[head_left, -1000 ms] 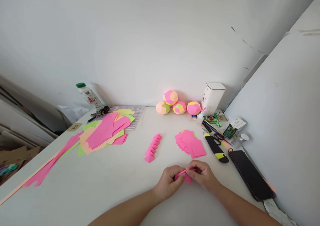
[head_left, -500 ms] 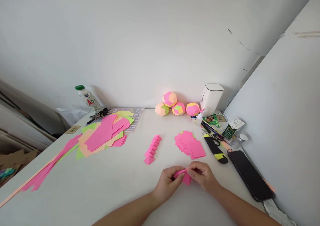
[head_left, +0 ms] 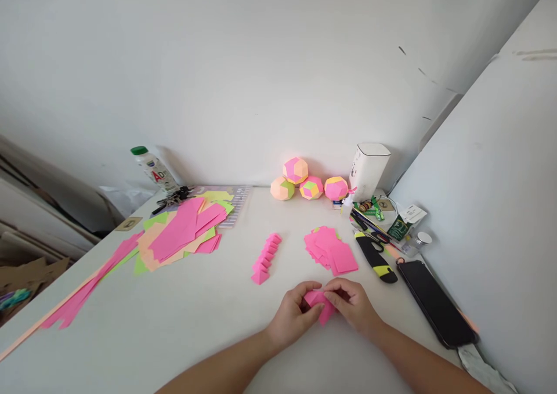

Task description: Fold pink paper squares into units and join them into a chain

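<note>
A folded piece of pink paper is held between my two hands near the front of the table. My left hand pinches its left side between thumb and fingers. On its right side, the thumb and fingers of my right hand are closed, partly covering the paper. Beyond my hands to the left lies a row of folded pink paper units, nested one against another. A loose pile of flat pink paper squares rests just beyond my right hand.
Pink, peach and green paper sheets cover a cutting mat at left. Several paper balls stand by the wall. At right lie a black-and-yellow cutter, scissors and a phone; a white container stands behind.
The pink paper has turned between my fingers, so more of its folded upper face shows. Both hands remain in nearly the same place.
</note>
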Demonstrator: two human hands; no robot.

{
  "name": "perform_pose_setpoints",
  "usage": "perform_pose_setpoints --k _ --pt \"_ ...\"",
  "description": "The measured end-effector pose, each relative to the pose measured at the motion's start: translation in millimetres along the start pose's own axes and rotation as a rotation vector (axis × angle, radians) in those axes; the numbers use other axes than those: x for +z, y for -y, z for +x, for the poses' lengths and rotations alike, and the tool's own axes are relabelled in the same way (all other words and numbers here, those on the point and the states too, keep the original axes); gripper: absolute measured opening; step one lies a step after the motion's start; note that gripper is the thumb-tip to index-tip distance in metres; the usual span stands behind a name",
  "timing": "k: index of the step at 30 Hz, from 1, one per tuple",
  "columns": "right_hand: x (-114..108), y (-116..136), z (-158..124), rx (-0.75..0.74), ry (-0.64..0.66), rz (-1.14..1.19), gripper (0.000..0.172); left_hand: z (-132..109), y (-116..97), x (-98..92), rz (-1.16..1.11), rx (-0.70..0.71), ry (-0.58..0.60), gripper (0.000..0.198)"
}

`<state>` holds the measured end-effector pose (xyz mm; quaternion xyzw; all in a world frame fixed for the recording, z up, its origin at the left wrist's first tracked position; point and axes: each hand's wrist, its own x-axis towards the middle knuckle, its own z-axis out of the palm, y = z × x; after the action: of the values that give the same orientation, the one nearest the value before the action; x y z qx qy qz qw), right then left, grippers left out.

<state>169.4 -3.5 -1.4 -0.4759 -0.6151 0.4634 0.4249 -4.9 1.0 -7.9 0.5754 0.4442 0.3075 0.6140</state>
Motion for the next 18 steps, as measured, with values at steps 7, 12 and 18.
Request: perform_pose_setpoints --k 7,12,18 --pt "0.3 5.8 -1.1 0.004 0.053 -0.025 0.022 0.8 -3.5 1.5 -0.095 -0.001 0.013 0.044" --pt "0.2 3.7 -1.9 0.005 0.095 -0.042 0.027 2.6 1.5 2.7 -0.119 0.008 -0.022 0.049" --pt "-0.6 2.5 -2.3 0.012 0.074 -0.058 0.027 5.4 0.2 1.4 -0.167 -0.025 -0.093 0.051"
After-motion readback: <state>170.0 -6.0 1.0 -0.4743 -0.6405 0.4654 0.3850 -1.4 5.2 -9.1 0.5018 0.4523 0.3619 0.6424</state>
